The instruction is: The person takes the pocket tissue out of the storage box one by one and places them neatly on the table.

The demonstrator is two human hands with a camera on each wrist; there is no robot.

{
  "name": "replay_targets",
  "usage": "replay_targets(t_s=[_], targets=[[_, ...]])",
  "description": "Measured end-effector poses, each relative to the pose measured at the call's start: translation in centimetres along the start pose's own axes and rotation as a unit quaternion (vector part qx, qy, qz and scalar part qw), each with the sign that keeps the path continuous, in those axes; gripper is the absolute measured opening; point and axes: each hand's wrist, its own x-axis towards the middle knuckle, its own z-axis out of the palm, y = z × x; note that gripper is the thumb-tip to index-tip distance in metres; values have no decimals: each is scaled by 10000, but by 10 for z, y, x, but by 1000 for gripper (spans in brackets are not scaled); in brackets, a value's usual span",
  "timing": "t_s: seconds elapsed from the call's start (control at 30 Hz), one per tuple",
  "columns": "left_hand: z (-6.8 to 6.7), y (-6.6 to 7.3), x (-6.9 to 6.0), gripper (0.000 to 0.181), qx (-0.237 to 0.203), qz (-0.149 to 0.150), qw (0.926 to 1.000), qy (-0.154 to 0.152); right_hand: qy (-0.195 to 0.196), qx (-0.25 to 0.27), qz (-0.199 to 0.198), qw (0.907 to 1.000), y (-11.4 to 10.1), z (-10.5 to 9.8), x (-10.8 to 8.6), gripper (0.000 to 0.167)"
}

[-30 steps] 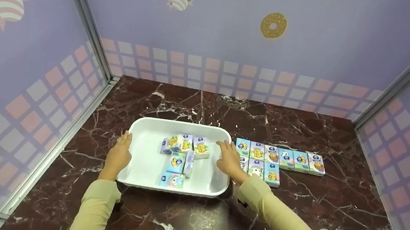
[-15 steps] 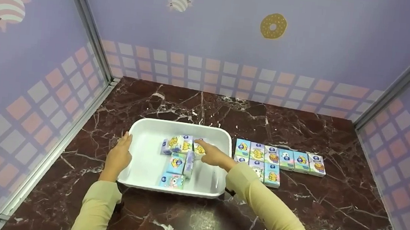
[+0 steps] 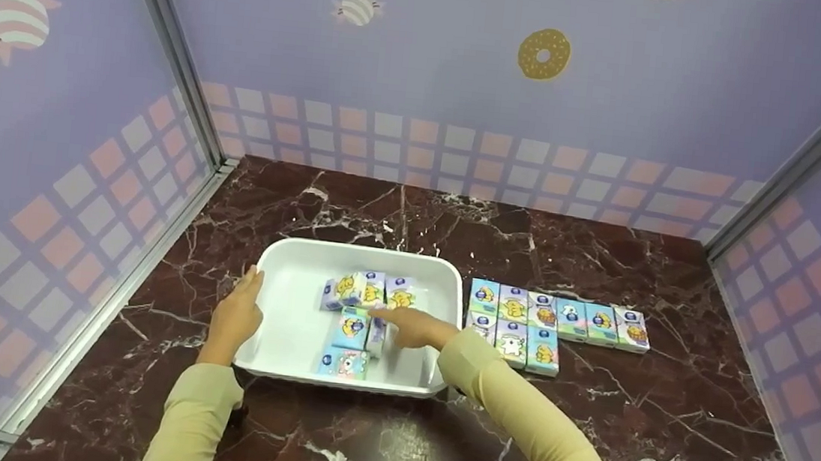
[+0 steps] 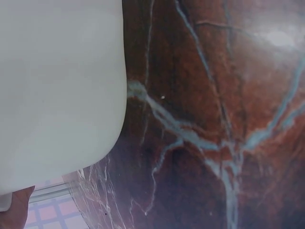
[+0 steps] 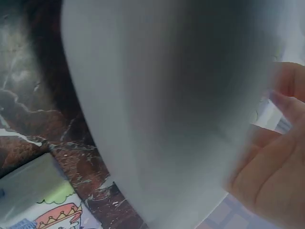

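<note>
A white tray (image 3: 287, 339) holds several small cartoon-printed packs that look like pocket tissues, among them a blue one (image 3: 351, 328) and a pink-and-blue one (image 3: 345, 363). My left hand (image 3: 237, 312) rests along the tray's left side with straight fingers; the left wrist view shows only a bit of it below the tray wall (image 4: 62, 86). My right hand (image 3: 416, 327) reaches over the right rim, its fingertips at the upper end of a purple pack (image 3: 376, 339) standing on edge. In the right wrist view the blurred tray wall hides part of that hand (image 5: 271, 167), so its hold is unclear.
Right of the tray, more packs (image 3: 512, 340) lie side by side in two rows on the dark marbled tabletop (image 3: 626, 417). Purple printed panels (image 3: 427, 59) enclose the table at the back and both sides.
My right hand has left the tray's right rim and moved left over the packs, then down toward the upright purple one. The left hand stays where it was.
</note>
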Motion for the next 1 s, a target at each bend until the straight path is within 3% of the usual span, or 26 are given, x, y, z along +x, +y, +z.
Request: replay_targets(t_s=[0.13, 0.47, 0.6, 0.73, 0.83, 1.0], targets=[[0, 0, 1, 52, 50, -32, 10000, 3, 125, -270, -138, 9995, 1, 7, 0, 68], [0, 1, 1, 53, 136, -99, 9998, -60, 285, -223, -299, 9989, 8, 12, 1, 46], [0, 0, 1, 52, 113, -38, 9999, 39, 395, 247, -369, 9982, 10, 7, -1, 29], [0, -1, 1, 52, 15, -3, 10000, 58, 927, 708, -463, 9921, 13, 5, -4, 17], [0, 0, 0, 52, -40, -36, 10000, 22, 1300, 1013, -427, 9854, 15, 3, -6, 16], [0, 1, -1, 51, 5, -15, 9999, 107, 1352, 2113, 119, 9679, 18, 0, -11, 27]])
